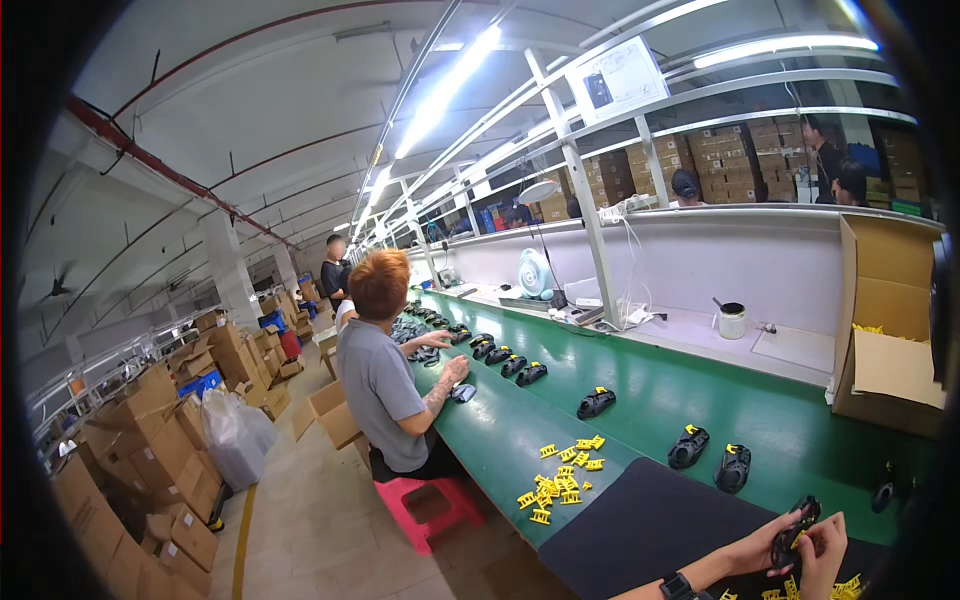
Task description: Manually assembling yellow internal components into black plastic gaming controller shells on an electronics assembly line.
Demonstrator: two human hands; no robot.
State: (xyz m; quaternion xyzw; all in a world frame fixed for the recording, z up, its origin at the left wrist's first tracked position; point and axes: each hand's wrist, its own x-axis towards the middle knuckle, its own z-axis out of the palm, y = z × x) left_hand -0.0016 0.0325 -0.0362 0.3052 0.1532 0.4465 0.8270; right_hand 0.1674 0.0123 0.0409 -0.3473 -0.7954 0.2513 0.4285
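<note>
At the lower right, my left hand (758, 550), with a dark watch at its wrist, is closed around a black rounded plastic housing (797, 528). My right hand (824, 553) meets it from the other side, fingers pinched on a small yellow plastic clip (798, 541) against the housing; the fingers partly cover it. Loose yellow clips (850, 588) lie just below my hands, cut off by the picture's edge. Beyond them, similar black housings with yellow tops, one of them nearest (733, 468), stand on the green work surface (640, 425).
A black mat (650, 520) lies left of my hands, with a pile of yellow clips (555, 482) past it. An open carton (890, 375) stands at the right. A co-worker (385, 370) sits on a pink stool (425, 510) farther along the bench. A jar (732, 321) rests on the back ledge.
</note>
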